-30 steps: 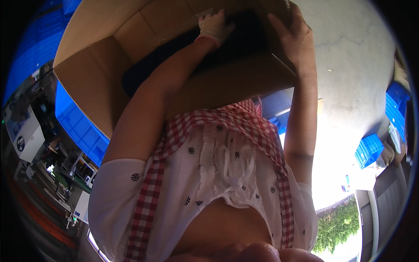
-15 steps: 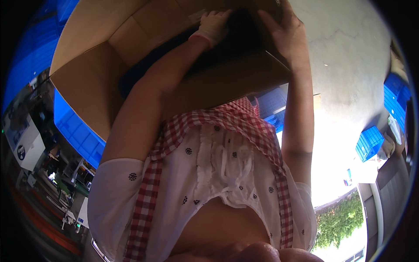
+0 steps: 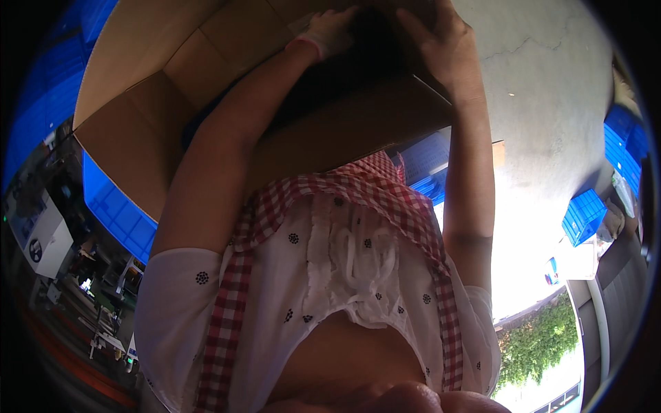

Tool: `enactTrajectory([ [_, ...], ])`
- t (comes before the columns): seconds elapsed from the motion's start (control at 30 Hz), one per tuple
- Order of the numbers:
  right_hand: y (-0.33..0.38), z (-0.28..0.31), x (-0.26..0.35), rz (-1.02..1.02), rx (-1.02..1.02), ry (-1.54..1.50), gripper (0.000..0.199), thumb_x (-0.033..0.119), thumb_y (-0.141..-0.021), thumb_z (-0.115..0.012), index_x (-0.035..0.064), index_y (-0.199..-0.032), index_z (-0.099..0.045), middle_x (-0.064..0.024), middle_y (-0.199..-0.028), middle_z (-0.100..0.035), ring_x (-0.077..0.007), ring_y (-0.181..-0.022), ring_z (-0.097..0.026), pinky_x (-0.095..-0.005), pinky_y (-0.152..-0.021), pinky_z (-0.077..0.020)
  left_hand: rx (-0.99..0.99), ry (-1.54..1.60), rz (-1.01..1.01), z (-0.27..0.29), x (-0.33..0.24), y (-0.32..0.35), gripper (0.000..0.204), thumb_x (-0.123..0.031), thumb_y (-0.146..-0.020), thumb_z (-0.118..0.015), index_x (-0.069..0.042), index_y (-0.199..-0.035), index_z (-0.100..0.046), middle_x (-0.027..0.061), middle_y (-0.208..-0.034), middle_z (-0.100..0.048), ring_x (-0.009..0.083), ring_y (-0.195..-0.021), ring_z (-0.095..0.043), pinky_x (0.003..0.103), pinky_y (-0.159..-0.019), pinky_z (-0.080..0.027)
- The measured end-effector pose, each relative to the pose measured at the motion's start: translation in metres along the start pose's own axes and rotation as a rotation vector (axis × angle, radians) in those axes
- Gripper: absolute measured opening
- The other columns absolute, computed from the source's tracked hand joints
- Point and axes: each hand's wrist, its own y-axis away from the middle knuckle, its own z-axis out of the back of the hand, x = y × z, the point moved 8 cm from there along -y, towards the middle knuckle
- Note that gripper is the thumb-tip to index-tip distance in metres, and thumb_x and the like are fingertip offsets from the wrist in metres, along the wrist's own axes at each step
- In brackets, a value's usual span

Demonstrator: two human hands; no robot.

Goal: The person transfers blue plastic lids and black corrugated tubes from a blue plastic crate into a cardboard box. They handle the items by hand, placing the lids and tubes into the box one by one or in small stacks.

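Observation:
A large open cardboard box stands in front of me, with dark blue or black contents whose kind is lost in shadow. My left hand, in a pale glove with a pink cuff, reaches inside over these contents. Its fingers look stretched out along the dark stuff, though their tips fade into the shade. At the box's right side is my right hand, thumb spread away from the fingers, lying against the cardboard. The fingertips of that hand run up to the picture's top edge.
Blue plastic crates stand beside the box on the left. Another blue crate sits on the grey floor to the right, with more blue crates farther along. White equipment shows at the far left.
My left hand has shifted slightly up and left, deeper in the box. The box also appears a little left and higher in the picture; my right hand keeps its place against it.

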Motion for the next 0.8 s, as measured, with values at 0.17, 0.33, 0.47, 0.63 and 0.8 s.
enactTrajectory([
  [0.17, 0.001, -0.001, 0.000, 0.008, -0.001, 0.011, 0.046, 0.014, -0.083, -0.068, 0.0007, -0.123, -0.048, -0.0270, -0.103, -0.063, -0.0423, -0.097, -0.061, -0.0422, -0.080, -0.0519, -0.012, 0.198, 0.166, 0.015, -0.002, 0.009, 0.067, -0.034, -0.082, -0.059, -0.013, -0.141, -0.036, 0.0226, -0.126, -0.053, 0.0379, -0.121, -0.046, 0.045, -0.104, -0.033],
  [0.33, 0.000, -0.004, 0.007, 0.013, 0.017, -0.004, 0.046, 0.014, -0.084, -0.067, 0.0006, -0.123, -0.048, -0.0270, -0.104, -0.063, -0.0420, -0.099, -0.061, -0.0420, -0.080, -0.0514, -0.207, 0.255, 0.289, 0.010, 0.006, 0.006, 0.064, -0.043, -0.080, -0.062, -0.012, -0.134, -0.045, 0.0218, -0.122, -0.056, 0.0380, -0.116, -0.050, 0.047, -0.099, -0.039],
  [0.47, -0.001, -0.004, 0.006, -0.017, 0.025, -0.024, 0.045, 0.013, -0.084, -0.066, 0.0004, -0.123, -0.048, -0.0265, -0.104, -0.063, -0.0413, -0.100, -0.061, -0.0415, -0.080, -0.0511, -0.184, 0.218, 0.332, 0.009, 0.002, 0.002, 0.061, -0.041, -0.080, -0.062, -0.011, -0.130, -0.047, 0.0208, -0.121, -0.057, 0.0380, -0.115, -0.051, 0.046, -0.099, -0.040],
  [0.63, -0.002, -0.002, 0.012, -0.052, 0.040, -0.076, 0.043, 0.011, -0.084, -0.066, 0.0001, -0.123, -0.049, -0.0262, -0.104, -0.064, -0.0395, -0.100, -0.062, -0.0406, -0.080, -0.0511, -0.213, 0.187, 0.383, 0.012, -0.003, 0.000, 0.060, -0.033, -0.079, -0.062, -0.007, -0.131, -0.047, 0.0191, -0.122, -0.056, 0.0375, -0.117, -0.050, 0.046, -0.097, -0.041],
  [0.8, -0.003, -0.003, 0.016, -0.057, 0.059, -0.072, 0.043, 0.010, -0.084, -0.065, 0.0001, -0.122, -0.050, -0.0259, -0.103, -0.064, -0.0390, -0.100, -0.062, -0.0402, -0.080, -0.0511, -0.343, 0.084, 0.104, -0.006, -0.004, -0.019, 0.064, -0.024, -0.077, -0.061, -0.007, -0.136, -0.043, 0.0164, -0.122, -0.057, 0.0334, -0.117, -0.050, 0.045, -0.100, -0.037],
])
